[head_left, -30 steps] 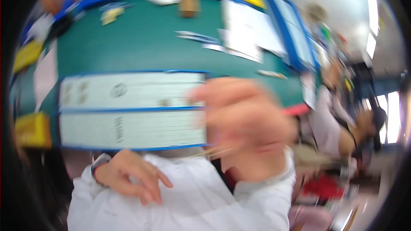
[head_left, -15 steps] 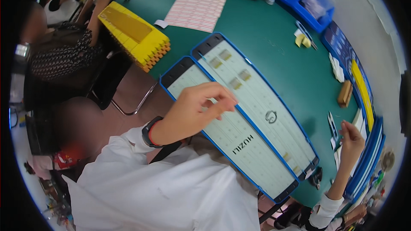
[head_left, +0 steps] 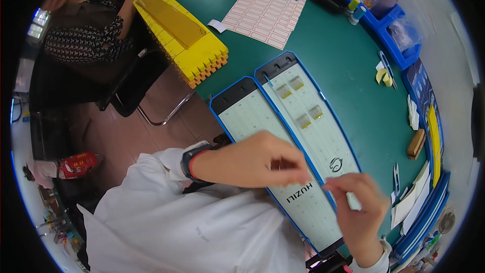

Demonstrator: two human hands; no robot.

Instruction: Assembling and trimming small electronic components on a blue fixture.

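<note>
Trays (head_left: 323,136): two long white trays with blue rims and black end caps, side by side and touching along their long edges, lying at an angle on the near edge of the green table; both hands hover over their near halves.
Table (head_left: 333,55): green top, curving with the lens, holding the trays, sheets and bins.
Yellow block (head_left: 179,33): big ribbed yellow stack at the table's far-left corner, apart from the trays.
Label sheets (head_left: 265,15): white sheets with pink-edged rectangles, lying flat beyond the trays.
Blue bins (head_left: 379,15): row along the far right edge, with small bottles and clutter inside.
Left hand (head_left: 257,162): comes in over the left tray, fingers curled and pinched together near the seam between the trays; whether anything sits in the pinch cannot be told.
Right hand (head_left: 358,207): over the near end of the right tray, fingers bent close together, thumb toward the left hand; blurred, so its grip cannot be told.
Gap between hands: small, fingertips near each other, not touching.
Watch (head_left: 192,156): dark band with a red edge on the left wrist, just past the white sleeve.
Clips (head_left: 300,103): four small clear pieces in two pairs on the right tray's far half, well apart from both hands.
Wooden block (head_left: 416,143): small, brown, on the table right of the trays.
Other person (head_left: 86,35): patterned sleeve at the far left, beside the yellow block.
</note>
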